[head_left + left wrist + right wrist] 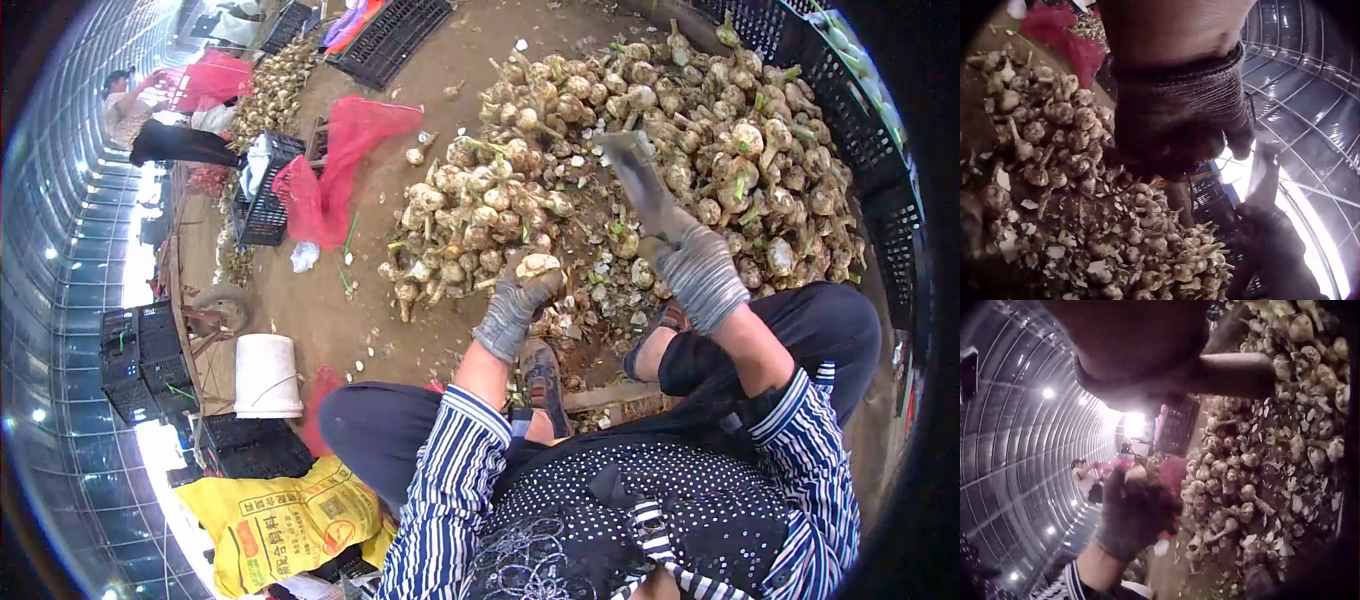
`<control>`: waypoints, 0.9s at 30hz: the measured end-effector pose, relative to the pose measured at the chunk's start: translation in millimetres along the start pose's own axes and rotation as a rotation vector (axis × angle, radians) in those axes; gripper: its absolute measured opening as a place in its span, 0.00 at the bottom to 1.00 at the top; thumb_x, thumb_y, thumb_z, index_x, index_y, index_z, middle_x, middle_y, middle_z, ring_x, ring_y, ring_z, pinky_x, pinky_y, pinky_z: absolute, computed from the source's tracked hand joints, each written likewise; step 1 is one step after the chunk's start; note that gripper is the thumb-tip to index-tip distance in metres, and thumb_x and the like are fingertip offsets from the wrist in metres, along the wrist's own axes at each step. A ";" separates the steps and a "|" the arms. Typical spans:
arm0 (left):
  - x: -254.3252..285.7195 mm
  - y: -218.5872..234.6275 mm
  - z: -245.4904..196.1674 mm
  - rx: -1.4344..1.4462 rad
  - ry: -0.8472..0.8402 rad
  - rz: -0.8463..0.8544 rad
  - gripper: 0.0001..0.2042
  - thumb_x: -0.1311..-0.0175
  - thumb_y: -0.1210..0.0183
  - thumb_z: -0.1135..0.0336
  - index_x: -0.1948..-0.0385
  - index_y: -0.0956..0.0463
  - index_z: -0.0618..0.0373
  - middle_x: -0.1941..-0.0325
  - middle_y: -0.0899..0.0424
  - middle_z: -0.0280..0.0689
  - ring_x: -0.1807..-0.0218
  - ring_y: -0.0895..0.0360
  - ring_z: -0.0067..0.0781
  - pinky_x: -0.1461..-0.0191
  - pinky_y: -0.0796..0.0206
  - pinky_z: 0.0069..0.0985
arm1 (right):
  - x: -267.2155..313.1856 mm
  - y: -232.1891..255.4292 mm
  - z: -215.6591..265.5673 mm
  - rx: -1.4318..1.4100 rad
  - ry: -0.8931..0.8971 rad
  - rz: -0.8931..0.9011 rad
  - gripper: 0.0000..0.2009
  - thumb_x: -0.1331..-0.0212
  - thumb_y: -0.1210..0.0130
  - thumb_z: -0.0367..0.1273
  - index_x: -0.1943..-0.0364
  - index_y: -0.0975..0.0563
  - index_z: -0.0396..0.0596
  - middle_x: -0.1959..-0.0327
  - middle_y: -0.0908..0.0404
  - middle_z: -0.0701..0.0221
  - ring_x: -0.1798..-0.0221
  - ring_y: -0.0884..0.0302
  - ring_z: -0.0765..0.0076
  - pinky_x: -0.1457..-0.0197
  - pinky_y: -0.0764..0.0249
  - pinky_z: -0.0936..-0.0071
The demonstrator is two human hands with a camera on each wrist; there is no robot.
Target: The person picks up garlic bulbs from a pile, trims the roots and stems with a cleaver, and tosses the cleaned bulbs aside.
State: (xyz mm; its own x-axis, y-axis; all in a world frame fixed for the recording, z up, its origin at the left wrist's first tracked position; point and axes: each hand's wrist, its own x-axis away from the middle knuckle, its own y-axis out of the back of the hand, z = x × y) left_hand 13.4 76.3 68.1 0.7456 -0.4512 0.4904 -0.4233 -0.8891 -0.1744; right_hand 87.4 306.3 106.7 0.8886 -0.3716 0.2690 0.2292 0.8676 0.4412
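Note:
My left hand (pixel 518 305), in a grey knit glove, grips a garlic bulb (pixel 538 266) whose pale face points up. It is over the near side of a smaller garlic heap (pixel 470 225). My right hand (pixel 704 275), gloved too, holds a broad-bladed knife (pixel 638 172) with the blade pointing away from me. Behind that blade lies a large pile of soil-stained garlic (pixel 770 180) with stems. Blade and bulb are apart. In the left wrist view the knife (pixel 1265 172) stands upright in the right hand; the left glove hides most of its bulb there.
Black crates (pixel 890 230) wall the right side. Red mesh bags (pixel 340 170) lie at left near another crate (pixel 265 190). A white bucket (pixel 268 375) and a yellow sack (pixel 285 525) are beside my left knee. Another person (pixel 130 110) is at the far left. Garlic scraps litter the ground.

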 end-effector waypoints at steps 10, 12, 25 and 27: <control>28.5 -5.0 9.1 -0.776 -0.338 0.157 0.17 0.41 0.45 0.63 0.49 0.30 0.51 0.57 0.20 0.34 0.55 0.24 0.29 0.50 0.31 0.27 | 41.3 4.2 33.8 0.675 0.809 0.119 0.10 0.51 0.50 0.33 0.64 0.26 0.48 0.73 0.25 0.70 0.68 0.23 0.64 0.67 0.30 0.65; 33.9 -15.0 -1.2 -0.763 -0.441 0.053 0.17 0.42 0.44 0.60 0.51 0.30 0.48 0.61 0.19 0.32 0.61 0.22 0.28 0.54 0.29 0.28 | 42.4 4.7 30.8 0.667 0.909 0.129 0.10 0.51 0.50 0.34 0.64 0.26 0.49 0.72 0.25 0.71 0.67 0.23 0.66 0.67 0.30 0.66; 53.0 -35.1 -28.8 -0.611 -0.342 0.203 0.16 0.43 0.44 0.63 0.51 0.28 0.49 0.56 0.21 0.33 0.54 0.24 0.28 0.49 0.31 0.28 | 42.9 8.9 23.7 0.668 0.962 0.147 0.18 0.51 0.50 0.34 0.54 0.30 0.44 0.69 0.24 0.69 0.68 0.23 0.65 0.64 0.30 0.66; 55.6 -36.5 -32.9 -0.609 -0.319 0.236 0.16 0.43 0.44 0.64 0.52 0.28 0.49 0.55 0.21 0.33 0.53 0.24 0.29 0.49 0.31 0.28 | 39.7 8.7 19.3 0.627 1.001 0.094 0.18 0.51 0.50 0.34 0.54 0.30 0.45 0.69 0.24 0.68 0.69 0.23 0.64 0.65 0.30 0.66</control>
State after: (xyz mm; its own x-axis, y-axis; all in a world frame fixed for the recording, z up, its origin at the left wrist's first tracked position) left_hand 53.3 86.3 129.8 0.6737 -0.7086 0.2097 -0.7335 -0.6066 0.3067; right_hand 117.0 292.7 137.7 0.8710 0.3508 -0.3440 0.1594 0.4606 0.8732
